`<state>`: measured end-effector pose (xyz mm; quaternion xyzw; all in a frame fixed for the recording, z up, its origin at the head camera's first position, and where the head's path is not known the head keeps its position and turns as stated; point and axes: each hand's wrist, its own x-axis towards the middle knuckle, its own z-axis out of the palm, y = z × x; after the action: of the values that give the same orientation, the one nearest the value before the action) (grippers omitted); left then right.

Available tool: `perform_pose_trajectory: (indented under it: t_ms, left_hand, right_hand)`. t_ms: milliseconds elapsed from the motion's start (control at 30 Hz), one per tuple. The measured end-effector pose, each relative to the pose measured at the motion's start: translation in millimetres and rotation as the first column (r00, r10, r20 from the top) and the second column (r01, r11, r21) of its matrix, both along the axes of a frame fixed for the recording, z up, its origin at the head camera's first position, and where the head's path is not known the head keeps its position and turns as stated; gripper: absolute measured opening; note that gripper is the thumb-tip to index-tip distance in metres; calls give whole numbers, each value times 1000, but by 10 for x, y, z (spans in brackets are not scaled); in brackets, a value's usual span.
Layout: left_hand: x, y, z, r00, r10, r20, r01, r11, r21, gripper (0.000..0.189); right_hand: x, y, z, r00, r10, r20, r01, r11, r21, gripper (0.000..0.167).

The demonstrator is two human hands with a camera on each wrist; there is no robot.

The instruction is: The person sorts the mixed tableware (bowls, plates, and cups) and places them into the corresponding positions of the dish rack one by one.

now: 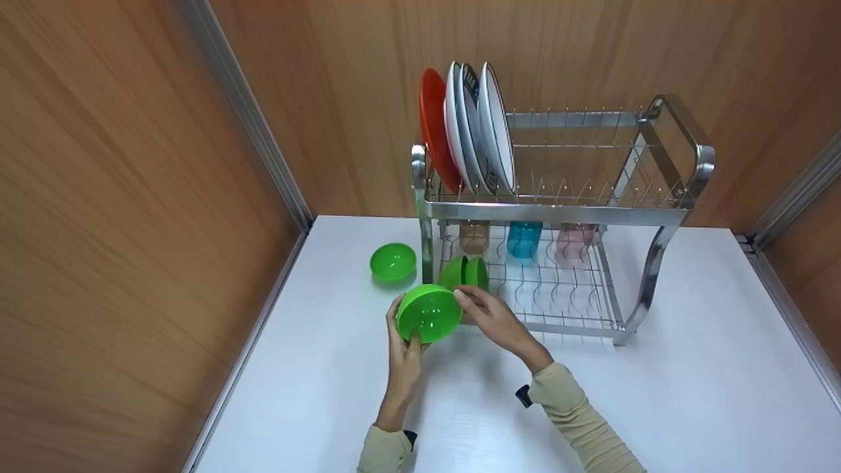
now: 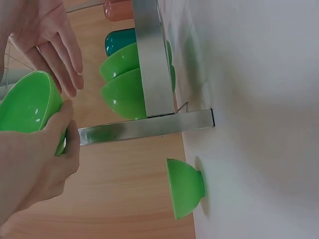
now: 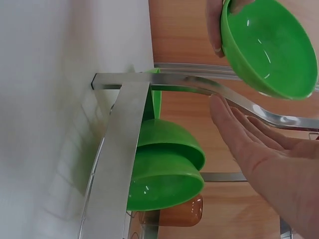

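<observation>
My left hand point(image 1: 403, 369) grips a green bowl point(image 1: 435, 318) by its rim, thumb inside and fingers behind, with the hollow tilted toward the head camera. Close to the bowl's right side is my right hand point(image 1: 497, 323). The right wrist view shows its fingers point(image 3: 234, 127) straight and apart from the bowl, holding nothing. Just beyond, two green bowls point(image 2: 124, 92) stand on their sides, nested together on the lower tier of a metal dish rack point(image 1: 558, 214). Another green bowl point(image 1: 393, 260) sits upright on the white table, left of the rack.
On the upper tier, a red plate point(image 1: 435, 125) and several white plates point(image 1: 494, 125) stand on edge at the left. Brown point(image 1: 474, 238), blue point(image 1: 524, 240) and pink point(image 1: 575, 240) cups are at the back below. Wooden panels point(image 1: 164, 197) enclose the table point(image 1: 315, 368).
</observation>
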<state>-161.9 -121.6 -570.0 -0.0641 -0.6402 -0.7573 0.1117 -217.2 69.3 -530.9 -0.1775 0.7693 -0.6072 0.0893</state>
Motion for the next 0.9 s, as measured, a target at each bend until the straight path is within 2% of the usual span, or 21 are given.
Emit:
perform_pose_trajectory:
  t_ms: [233,467,633,767,900]
  left_hand:
    - [18,99,-4,999,-15,-33,13,997,-72,61]
    - [29,157,-11,998,-22,-55,17,995,-97,60]
    - [44,181,-16,997,-32,-71,23,992,-124,59]
    - [53,204,-19,993,-31,-110,9,981,-195,58]
    - [63,226,-34,990,-25,-142,-16,960,-280,58]
  right_hand:
    - [26,16,6,999,18,47,-19,1000,18,59]
    - [56,61,17,983,140,122,-132,988,-75,64]
    - [58,96,13,971,190,147,-174,978,-118,65]
    - [58,138,19,963,224,149,-203,968,-147,64]
    - [69,179,33,956,248,157,-223,961,-163,64]
